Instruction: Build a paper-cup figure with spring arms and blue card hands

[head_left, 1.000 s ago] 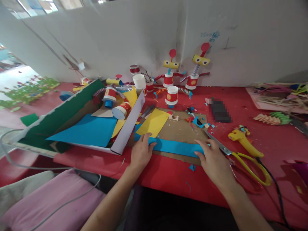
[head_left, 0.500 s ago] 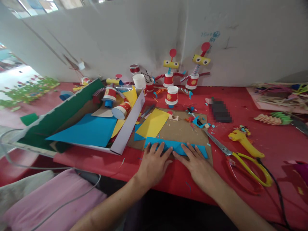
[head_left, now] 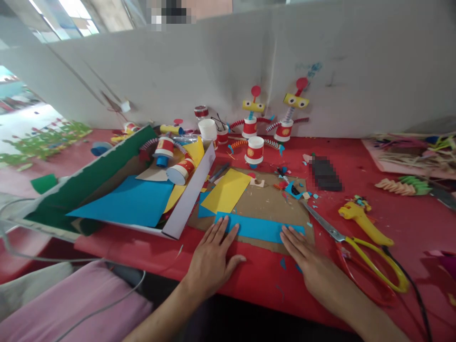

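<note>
A long blue paper strip [head_left: 258, 228] lies flat across the front of a brown cardboard sheet [head_left: 263, 202]. My left hand [head_left: 213, 256] rests with spread fingers on the strip's left end, thumb out to the side. On the right end lie the fingertips of my right hand [head_left: 302, 251], its fingers stretched out close to each other. A yellow paper sheet [head_left: 228, 190] lies behind the strip, partly over another blue piece. Small blue scraps [head_left: 283, 263] are near my right hand.
Large scissors [head_left: 351, 242] and a yellow glue gun [head_left: 366, 221] lie at right. An open box [head_left: 188, 194] with papers and cup figures stands at left. Paper-cup figures [head_left: 255, 151] stand behind the cardboard. A blurred dark object [head_left: 325, 173] lies right of them.
My hands have moved apart along the blue strip, left hand to the left and right hand to the right, uncovering its middle. The camera view has tilted up slightly.
</note>
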`<control>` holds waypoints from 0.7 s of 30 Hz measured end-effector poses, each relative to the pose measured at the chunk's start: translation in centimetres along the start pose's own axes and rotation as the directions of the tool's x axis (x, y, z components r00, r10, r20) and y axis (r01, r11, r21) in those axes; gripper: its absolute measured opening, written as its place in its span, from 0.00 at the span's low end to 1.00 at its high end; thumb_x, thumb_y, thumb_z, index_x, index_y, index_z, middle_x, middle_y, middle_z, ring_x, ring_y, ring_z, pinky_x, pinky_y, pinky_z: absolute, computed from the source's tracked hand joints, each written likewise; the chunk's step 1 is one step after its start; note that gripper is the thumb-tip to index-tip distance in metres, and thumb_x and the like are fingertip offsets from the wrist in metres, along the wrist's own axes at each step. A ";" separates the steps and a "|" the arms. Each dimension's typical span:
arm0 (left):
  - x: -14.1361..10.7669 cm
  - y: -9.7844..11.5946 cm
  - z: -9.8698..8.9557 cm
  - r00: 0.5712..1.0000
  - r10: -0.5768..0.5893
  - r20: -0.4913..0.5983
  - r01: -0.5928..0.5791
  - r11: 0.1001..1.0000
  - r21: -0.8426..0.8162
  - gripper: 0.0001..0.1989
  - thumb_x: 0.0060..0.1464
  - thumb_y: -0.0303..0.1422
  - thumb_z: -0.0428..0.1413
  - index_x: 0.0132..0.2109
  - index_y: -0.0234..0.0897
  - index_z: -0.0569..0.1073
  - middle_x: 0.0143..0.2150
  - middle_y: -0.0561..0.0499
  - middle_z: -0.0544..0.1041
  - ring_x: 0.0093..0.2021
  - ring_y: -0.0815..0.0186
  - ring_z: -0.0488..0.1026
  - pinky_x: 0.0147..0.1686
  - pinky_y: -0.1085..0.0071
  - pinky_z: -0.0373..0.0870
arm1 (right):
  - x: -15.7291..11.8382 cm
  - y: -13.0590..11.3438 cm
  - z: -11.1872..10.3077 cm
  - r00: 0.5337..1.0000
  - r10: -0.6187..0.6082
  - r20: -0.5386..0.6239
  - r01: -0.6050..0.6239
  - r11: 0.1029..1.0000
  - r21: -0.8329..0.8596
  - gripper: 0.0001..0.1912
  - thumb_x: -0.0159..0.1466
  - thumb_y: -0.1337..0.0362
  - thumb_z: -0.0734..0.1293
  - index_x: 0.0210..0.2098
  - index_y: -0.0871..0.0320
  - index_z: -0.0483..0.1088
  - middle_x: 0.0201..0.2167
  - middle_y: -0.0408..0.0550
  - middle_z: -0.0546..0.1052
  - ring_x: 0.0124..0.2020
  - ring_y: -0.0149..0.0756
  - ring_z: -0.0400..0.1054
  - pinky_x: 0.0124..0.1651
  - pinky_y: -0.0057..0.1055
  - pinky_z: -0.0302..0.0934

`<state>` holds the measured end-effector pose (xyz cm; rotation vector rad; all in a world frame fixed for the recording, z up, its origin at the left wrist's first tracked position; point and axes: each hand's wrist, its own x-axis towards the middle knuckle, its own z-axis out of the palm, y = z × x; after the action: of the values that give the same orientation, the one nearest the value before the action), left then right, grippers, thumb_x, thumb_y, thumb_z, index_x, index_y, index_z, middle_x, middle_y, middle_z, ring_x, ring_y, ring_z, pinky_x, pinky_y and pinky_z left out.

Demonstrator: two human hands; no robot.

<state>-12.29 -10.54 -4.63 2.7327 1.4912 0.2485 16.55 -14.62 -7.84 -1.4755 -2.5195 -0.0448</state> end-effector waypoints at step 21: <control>2.1 2.2 1.4 0.995 0.087 -0.041 -0.088 0.996 -0.023 0.28 0.63 0.41 0.48 0.66 0.36 0.58 0.68 0.43 0.59 0.67 0.57 0.58 0.62 0.57 0.62 | 1.9 -2.8 -0.2 0.981 0.188 0.041 -0.189 0.982 0.017 0.29 0.70 0.56 0.54 0.64 0.68 0.59 0.65 0.59 0.59 0.64 0.50 0.57 0.60 0.48 0.62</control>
<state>-9.09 -9.90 -5.54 2.7932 1.3693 0.3232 13.28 -14.39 -7.06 -1.7151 -2.3893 0.0419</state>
